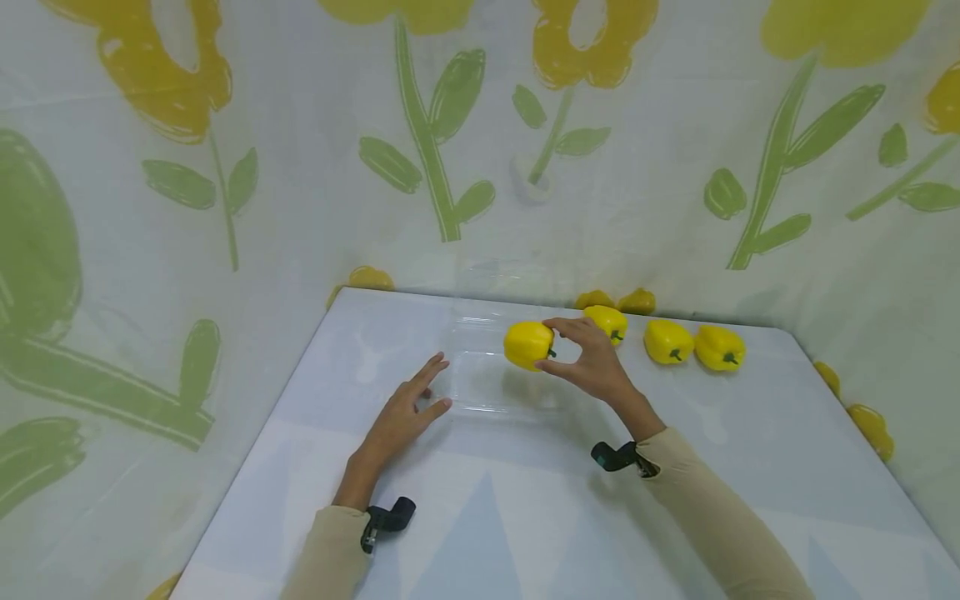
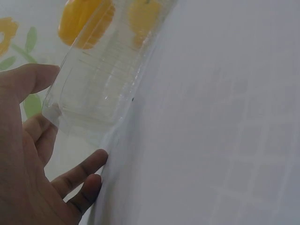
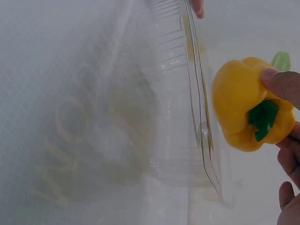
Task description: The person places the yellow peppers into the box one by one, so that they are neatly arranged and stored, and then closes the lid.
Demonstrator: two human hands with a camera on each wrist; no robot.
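Note:
My right hand (image 1: 581,354) pinches a yellow bell pepper (image 1: 528,344) by its green-stemmed end and holds it just above a clear plastic tray (image 1: 480,383) on the white table. In the right wrist view the pepper (image 3: 243,110) hangs beside the tray's rim (image 3: 199,117). My left hand (image 1: 408,408) lies flat with straight fingers against the tray's left edge; its fingers (image 2: 79,176) touch the tray wall (image 2: 89,89) in the left wrist view.
Three more yellow peppers (image 1: 609,322) (image 1: 667,342) (image 1: 720,347) lie in a row near the table's back edge. A flower-print cloth (image 1: 225,208) walls the table (image 1: 480,517) at the back and on both sides.

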